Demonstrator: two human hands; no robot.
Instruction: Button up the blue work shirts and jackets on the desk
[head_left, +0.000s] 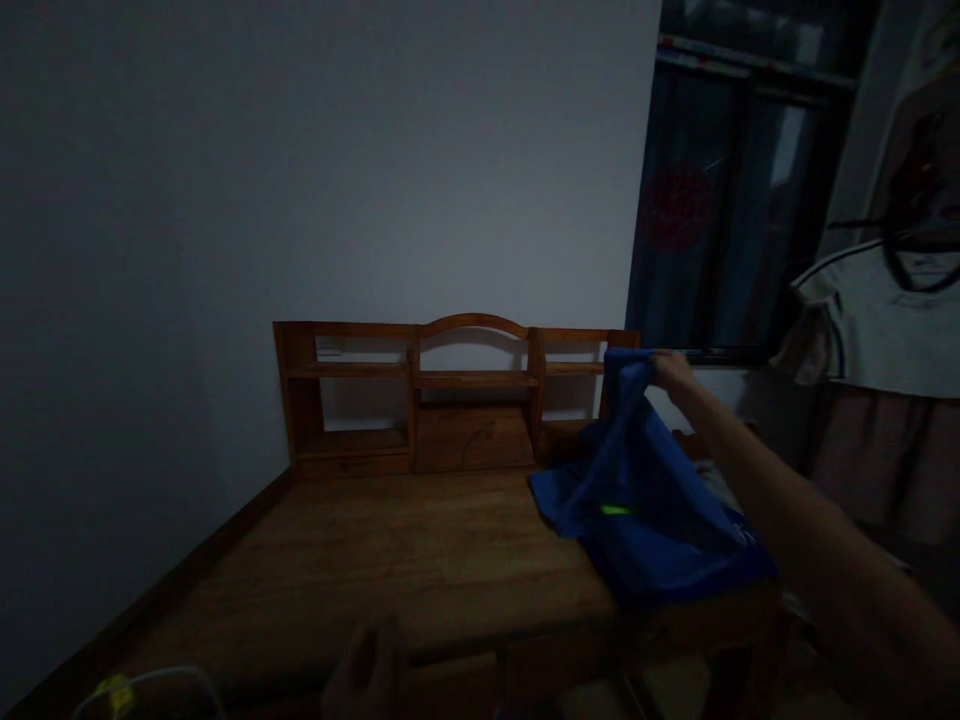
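My right hand [671,372] pinches the upper end of a blue garment [652,500] and holds it raised at the right side of the wooden desk [420,540]. From the fingers the fabric hangs in folds, its lower part spread over the desktop. A bright green strip shows on it, and white marks appear near its right edge. Its exact cut cannot be made out. My left hand [366,668] is low in the picture at the desk's front edge, dark and blurred, apart from the garment. Its fingers are too smeared to read.
A wooden shelf unit [472,380] stands along the desk's back against a pale wall [450,160]. At lower left are a white cable [176,672] and a yellow item [116,692]. A white top [900,320] hangs at right, beside a dark window [735,200]. The room is dim.
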